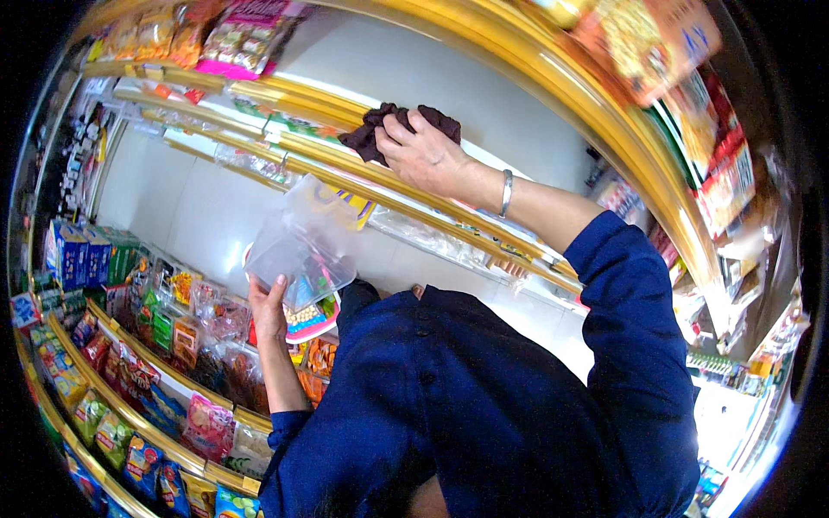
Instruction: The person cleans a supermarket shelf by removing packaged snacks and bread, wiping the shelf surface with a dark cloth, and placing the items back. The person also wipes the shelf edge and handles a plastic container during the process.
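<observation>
My right hand (425, 157) is closed on a crumpled dark brown cloth (443, 123), which it presses against the gold-coloured front edge of a shelf (321, 105). A silver bracelet (506, 192) sits on that wrist. Lower and to the left, my left hand (268, 309) grips the edge of a clear, frosted plastic container (289, 242) with its thumb on the near side. The container is tilted, and coloured things show through it. Whether anything lies inside cannot be told.
A pink snack bag (244, 39) stands at the left end of the wiped shelf. Orange packets (656, 43) crowd the upper right shelf. Behind my left arm, lower shelves hold several chip bags (142, 462) and blue boxes (67, 250). Pale tiled floor (186, 194) shows between the shelves.
</observation>
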The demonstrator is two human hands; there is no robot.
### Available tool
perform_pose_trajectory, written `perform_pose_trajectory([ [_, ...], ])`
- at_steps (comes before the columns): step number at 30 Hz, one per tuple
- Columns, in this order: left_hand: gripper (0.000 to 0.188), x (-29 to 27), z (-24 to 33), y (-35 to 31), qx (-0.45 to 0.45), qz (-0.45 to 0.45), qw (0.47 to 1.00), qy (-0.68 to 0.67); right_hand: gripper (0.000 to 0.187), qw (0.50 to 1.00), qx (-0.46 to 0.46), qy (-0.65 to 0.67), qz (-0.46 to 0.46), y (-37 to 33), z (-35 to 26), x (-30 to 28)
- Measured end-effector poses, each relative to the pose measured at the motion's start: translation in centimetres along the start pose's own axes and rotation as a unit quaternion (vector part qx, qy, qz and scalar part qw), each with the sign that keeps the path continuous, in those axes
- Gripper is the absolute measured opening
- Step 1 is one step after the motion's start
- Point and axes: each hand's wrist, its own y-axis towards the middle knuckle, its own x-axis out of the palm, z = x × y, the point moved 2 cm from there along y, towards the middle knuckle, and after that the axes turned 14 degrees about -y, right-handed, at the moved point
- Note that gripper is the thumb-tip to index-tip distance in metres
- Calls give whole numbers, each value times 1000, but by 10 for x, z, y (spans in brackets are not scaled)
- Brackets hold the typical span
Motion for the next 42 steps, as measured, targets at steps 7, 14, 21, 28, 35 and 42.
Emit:
perform_pose_trajectory([
  [7,53,19,-21,-41,41,-26,999,-24,31,995,50,15,-82,-148,-21,-15],
  [14,54,45,-31,-53,45,-69,996,-27,32,980,117,-2,-161,-268,-47,-30],
  [21,50,51,-34,-57,54,-91,994,31,32,955,237,14,-178,-333,-68,-35],
  [28,55,71,-14,-79,70,-94,993,2,44,842,438,211,-234,-368,-81,-62],
  [35,59,96,8,-46,96,-156,983,-26,48,807,516,282,-55,-263,-19,-112],
  [42,61,116,36,4,88,-208,974,2,36,826,471,-37,-307,-222,72,0],
])
